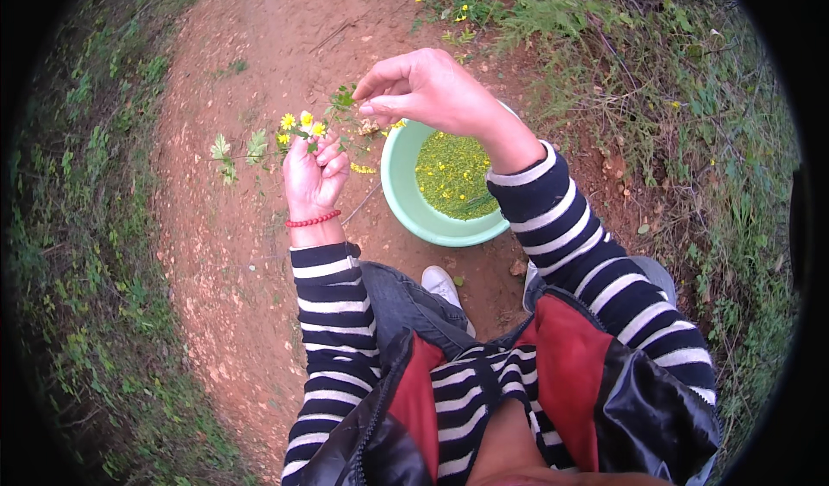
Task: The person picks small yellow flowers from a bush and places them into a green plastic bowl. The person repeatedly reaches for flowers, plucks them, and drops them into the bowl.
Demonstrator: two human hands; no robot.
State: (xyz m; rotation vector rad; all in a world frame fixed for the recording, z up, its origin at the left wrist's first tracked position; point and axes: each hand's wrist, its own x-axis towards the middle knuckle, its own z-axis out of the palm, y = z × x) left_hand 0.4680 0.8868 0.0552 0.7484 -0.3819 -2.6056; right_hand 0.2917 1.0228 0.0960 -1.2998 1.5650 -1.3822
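Note:
In my left hand [315,172] is a flowering stem with small yellow daisy-like blooms [303,125]; a red bead bracelet circles that wrist. Pale lobed leaves [256,147] stick out to the left of this hand. My right hand [431,91] is raised over the far rim of a pale green plastic basin [403,207]. Its thumb and forefinger pinch at a leafy green sprig [342,99]; the exact grip is partly hidden. Inside the basin lies a layer of small green buds mixed with yellow flower heads [453,175]. My right forearm hides part of the basin.
The basin stands on a reddish dirt path [223,246], just beyond my white shoes [447,289]. Grass and weeds [647,97] border the path on the right, low green plants [110,324] on the left. Several yellow blooms [363,169] lie near the basin's left side.

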